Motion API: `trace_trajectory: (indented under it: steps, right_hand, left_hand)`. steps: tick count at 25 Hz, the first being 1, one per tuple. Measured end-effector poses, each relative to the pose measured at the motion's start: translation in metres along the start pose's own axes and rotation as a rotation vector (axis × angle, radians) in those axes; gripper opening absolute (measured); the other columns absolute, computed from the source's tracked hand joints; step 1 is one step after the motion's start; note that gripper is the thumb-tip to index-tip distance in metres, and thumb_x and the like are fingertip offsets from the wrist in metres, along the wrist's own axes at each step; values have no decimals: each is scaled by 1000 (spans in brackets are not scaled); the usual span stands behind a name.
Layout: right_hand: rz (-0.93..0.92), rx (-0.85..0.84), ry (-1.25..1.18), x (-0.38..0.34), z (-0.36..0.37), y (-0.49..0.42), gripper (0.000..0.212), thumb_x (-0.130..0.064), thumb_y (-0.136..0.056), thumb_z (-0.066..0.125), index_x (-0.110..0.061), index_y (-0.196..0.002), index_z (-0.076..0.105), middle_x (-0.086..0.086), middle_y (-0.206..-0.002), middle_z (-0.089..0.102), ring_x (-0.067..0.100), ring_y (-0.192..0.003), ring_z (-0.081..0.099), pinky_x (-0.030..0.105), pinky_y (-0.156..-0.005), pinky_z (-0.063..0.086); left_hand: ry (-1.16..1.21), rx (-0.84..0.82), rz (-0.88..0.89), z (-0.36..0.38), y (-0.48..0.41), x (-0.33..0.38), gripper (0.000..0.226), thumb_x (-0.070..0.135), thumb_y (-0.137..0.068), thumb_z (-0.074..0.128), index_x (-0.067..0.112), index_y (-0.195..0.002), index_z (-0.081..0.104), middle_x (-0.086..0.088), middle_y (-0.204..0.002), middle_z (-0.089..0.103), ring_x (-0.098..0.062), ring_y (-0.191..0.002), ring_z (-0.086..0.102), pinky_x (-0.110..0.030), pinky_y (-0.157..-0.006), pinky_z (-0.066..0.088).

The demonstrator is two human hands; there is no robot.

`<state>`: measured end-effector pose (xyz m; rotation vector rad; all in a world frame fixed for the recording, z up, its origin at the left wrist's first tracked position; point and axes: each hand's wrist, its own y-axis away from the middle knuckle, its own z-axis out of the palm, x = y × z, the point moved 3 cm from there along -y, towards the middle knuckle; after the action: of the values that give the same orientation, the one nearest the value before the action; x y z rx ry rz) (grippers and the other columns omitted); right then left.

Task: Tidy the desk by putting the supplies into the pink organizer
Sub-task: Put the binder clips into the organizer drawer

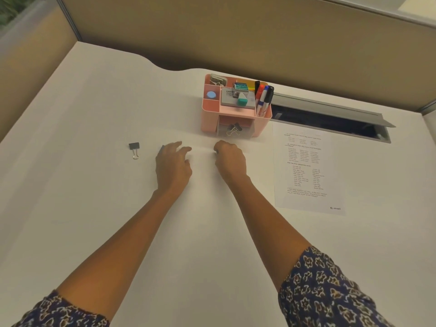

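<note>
I saw L hand loose, R hand curled, hold unclear; black metal binder clip seemed light, stiff: pinch its body.

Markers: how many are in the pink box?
4, all standing in the right-end compartment of the pink organizer: black-capped marker, red-capped marker, blue-capped marker, second black-capped marker. More may hide behind them.

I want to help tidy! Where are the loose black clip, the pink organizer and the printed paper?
loose black clip point(134, 145): head view, its black body.
pink organizer point(209, 120): head view, its front left wall.
printed paper point(308, 168): head view, its middle.
</note>
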<state>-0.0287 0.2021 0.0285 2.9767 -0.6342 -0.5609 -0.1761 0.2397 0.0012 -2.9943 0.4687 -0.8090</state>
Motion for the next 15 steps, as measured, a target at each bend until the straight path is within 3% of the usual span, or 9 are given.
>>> trace_trajectory:
  steps: [6,12,15]
  right_hand:
    - [-91,-51,182,-4,7,-7,30,15,-77,49,-1,-101,57,17,-92,63,31,-81,50,32,-60,32]
    - [-128,-63,188,2,12,4,28,9,-85,48,-3,-108,57,17,-101,57,35,-90,57,32,-61,33]
    - [-142,-15,97,3,1,11,31,4,-87,51,-6,-114,63,16,-103,60,35,-89,59,28,-64,36]
  left_hand:
    - [-106,-53,-36,1,-8,-28,45,4,-87,58,15,-130,53,-13,-146,39,-31,-135,30,-45,-105,31]
    - [-65,-32,-18,4,-9,-30,34,-4,-84,54,11,-113,64,-12,-130,54,-33,-118,45,-42,-91,39]
    - [-149,12,39,0,-12,-33,33,-4,-80,56,13,-106,67,-10,-119,61,-33,-107,53,-44,-98,31]
